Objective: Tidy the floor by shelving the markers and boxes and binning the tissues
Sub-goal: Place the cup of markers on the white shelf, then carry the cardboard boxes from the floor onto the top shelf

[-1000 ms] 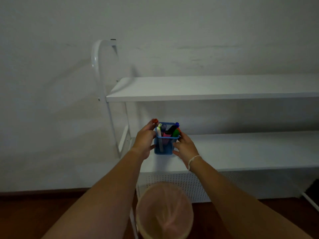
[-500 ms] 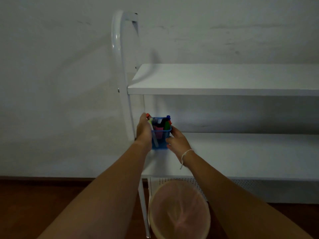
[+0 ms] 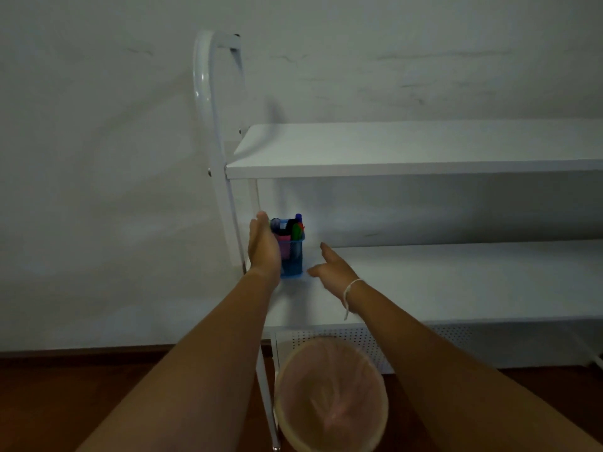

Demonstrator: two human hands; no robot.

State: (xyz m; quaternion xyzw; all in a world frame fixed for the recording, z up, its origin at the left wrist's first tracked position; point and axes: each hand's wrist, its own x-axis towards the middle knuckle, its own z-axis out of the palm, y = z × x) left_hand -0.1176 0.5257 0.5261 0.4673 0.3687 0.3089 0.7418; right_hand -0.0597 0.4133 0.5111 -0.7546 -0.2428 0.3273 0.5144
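A blue mesh holder [image 3: 292,260] with several coloured markers [image 3: 296,229] stands upright at the left end of the lower shelf board [image 3: 456,275] of a white shelf unit. My left hand [image 3: 263,247] is flat against the holder's left side, fingers extended, not wrapped around it. My right hand [image 3: 332,267] hovers a little to the right of the holder with its fingers spread, clear of it and holding nothing.
The upper shelf board [image 3: 408,148] is bare. A white tubular frame [image 3: 208,132] rises at the unit's left end. A round bin [image 3: 331,394] with a pink liner stands on the brown floor [image 3: 49,402] below my arms. A grey wall is behind.
Both hands held the marker holder earlier; it now stands on the lower shelf. My right hand has let go and pulled back to the right, and my left hand has opened flat beside it.
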